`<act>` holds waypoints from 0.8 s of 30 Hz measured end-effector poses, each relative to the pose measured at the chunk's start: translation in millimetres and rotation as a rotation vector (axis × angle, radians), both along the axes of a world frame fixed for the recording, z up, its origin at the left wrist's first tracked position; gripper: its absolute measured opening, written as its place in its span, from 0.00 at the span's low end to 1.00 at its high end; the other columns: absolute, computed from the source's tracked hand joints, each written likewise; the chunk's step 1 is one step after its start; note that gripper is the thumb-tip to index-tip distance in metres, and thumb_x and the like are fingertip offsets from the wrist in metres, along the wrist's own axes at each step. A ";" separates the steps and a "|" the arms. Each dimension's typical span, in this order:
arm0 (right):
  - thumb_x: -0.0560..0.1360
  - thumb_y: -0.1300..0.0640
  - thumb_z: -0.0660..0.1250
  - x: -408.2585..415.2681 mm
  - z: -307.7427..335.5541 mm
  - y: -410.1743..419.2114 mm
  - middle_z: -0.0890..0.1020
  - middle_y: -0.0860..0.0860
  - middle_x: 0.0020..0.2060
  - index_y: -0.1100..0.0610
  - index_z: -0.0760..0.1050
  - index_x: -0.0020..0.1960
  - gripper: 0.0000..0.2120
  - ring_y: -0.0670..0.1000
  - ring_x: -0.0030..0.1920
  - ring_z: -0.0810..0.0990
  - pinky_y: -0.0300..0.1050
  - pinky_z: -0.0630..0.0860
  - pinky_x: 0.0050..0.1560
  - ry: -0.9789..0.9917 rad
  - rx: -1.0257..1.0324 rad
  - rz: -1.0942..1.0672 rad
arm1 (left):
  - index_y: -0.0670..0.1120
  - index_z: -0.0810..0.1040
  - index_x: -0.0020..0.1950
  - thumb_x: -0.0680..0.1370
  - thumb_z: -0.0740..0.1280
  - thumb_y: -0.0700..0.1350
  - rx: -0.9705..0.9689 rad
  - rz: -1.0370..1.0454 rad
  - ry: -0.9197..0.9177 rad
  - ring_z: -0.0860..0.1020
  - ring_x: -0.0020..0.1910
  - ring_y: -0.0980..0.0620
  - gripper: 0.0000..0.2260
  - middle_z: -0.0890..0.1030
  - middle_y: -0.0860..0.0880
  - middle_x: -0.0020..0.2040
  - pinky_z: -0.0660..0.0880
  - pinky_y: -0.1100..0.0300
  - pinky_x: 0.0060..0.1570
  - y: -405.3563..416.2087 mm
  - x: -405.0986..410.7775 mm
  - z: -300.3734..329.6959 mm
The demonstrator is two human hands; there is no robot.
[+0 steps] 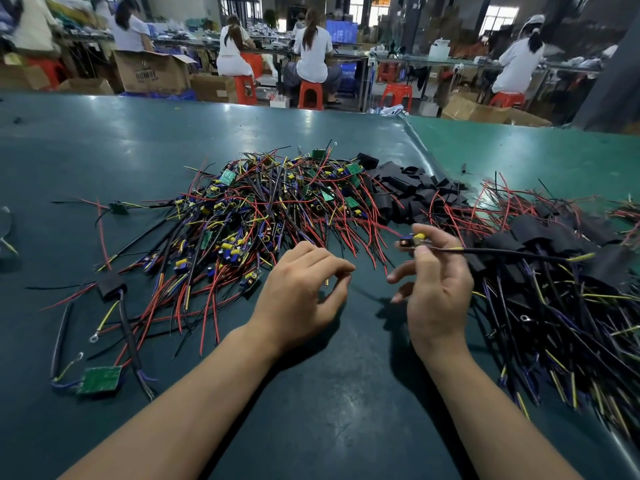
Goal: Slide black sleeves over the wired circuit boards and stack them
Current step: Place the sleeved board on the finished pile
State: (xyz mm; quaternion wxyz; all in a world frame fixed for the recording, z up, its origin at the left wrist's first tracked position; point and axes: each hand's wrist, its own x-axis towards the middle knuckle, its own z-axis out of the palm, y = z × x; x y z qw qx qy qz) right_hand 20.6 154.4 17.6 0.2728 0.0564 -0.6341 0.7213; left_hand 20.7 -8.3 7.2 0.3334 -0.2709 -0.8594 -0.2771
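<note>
Pinched between thumb and fingertips, a wired circuit board [414, 241] sat in the right hand [437, 282] above the green table [104, 140], its black lead trailing right over the stack of sleeved boards [554, 271]. The left hand [300, 292] hovered beside it, fingers loosely curled and holding nothing. Loose black sleeves [412, 188] lay between that stack and the heap of unsleeved boards [263, 209].

Two bare forearms reach in from the lower edge of the view, with no sleeves, gloves or wrist straps on them. The left hand [304, 285] and the right hand [438, 289] carry no rings or watch. The fingernails that show are short and unpainted. No tape or bandage covers the fingers.
</note>
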 end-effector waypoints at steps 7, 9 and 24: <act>0.78 0.60 0.52 -5.2 7.6 13.0 0.79 0.53 0.38 0.52 0.69 0.57 0.12 0.49 0.23 0.75 0.38 0.70 0.21 0.187 -0.263 -0.318 | 0.43 0.84 0.47 0.73 0.72 0.42 -0.126 0.014 0.039 0.77 0.42 0.46 0.04 0.83 0.51 0.41 0.74 0.51 0.42 2.9 -0.1 -4.3; 0.78 0.59 0.51 -4.0 7.6 12.3 0.79 0.54 0.36 0.52 0.68 0.57 0.12 0.50 0.22 0.74 0.38 0.70 0.22 0.164 -0.268 -0.291 | 0.44 0.84 0.46 0.74 0.71 0.44 -0.234 -0.011 0.051 0.77 0.42 0.46 0.05 0.83 0.51 0.41 0.73 0.51 0.41 3.4 -2.8 -2.7; 0.80 0.59 0.50 -4.3 11.8 16.0 0.80 0.52 0.35 0.53 0.66 0.58 0.10 0.52 0.20 0.71 0.37 0.63 0.20 0.223 -0.300 -0.387 | 0.45 0.79 0.60 0.78 0.65 0.53 -0.384 0.037 -0.449 0.77 0.57 0.45 0.16 0.81 0.46 0.56 0.74 0.54 0.57 105.6 -105.1 43.2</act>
